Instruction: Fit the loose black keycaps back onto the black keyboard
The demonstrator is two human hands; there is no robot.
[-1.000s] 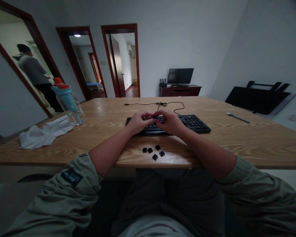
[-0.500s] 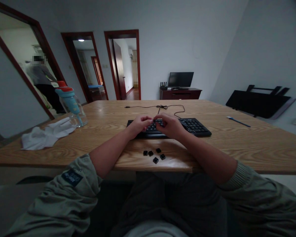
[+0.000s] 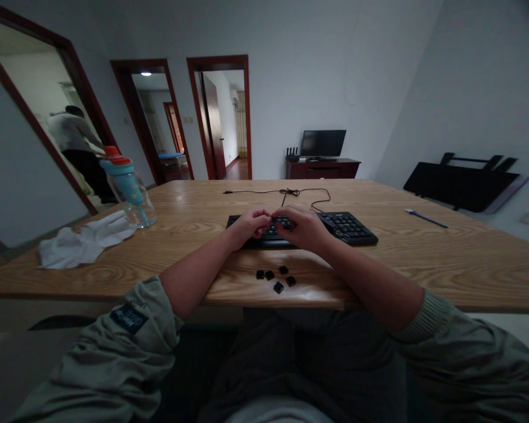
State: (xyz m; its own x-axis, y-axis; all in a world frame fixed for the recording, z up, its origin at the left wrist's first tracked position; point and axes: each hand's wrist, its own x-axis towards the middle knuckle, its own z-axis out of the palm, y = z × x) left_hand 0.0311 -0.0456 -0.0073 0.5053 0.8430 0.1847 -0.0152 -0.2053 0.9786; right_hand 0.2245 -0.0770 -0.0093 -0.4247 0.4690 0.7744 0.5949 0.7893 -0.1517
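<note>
A black keyboard [image 3: 348,228] lies on the wooden table [image 3: 423,258], its cable trailing away behind it. My left hand [image 3: 248,227] and my right hand [image 3: 304,227] both rest over the keyboard's middle, fingers curled and fingertips nearly meeting above the keys. What they pinch between them is too small to make out. Several loose black keycaps [image 3: 275,278] lie on the table just in front of the keyboard, near the front edge.
A clear bottle with a blue lid [image 3: 127,191] and a white cloth [image 3: 81,242] sit at the table's left. A thin blue tool [image 3: 424,217] lies at the right. A person [image 3: 77,147] stands beyond the left doorway. A folded black table [image 3: 461,179] leans on the right wall.
My hands have stayed over the keyboard, with the fingers closing slightly toward each other. The view has tilted a little. The person in the doorway has shifted.
</note>
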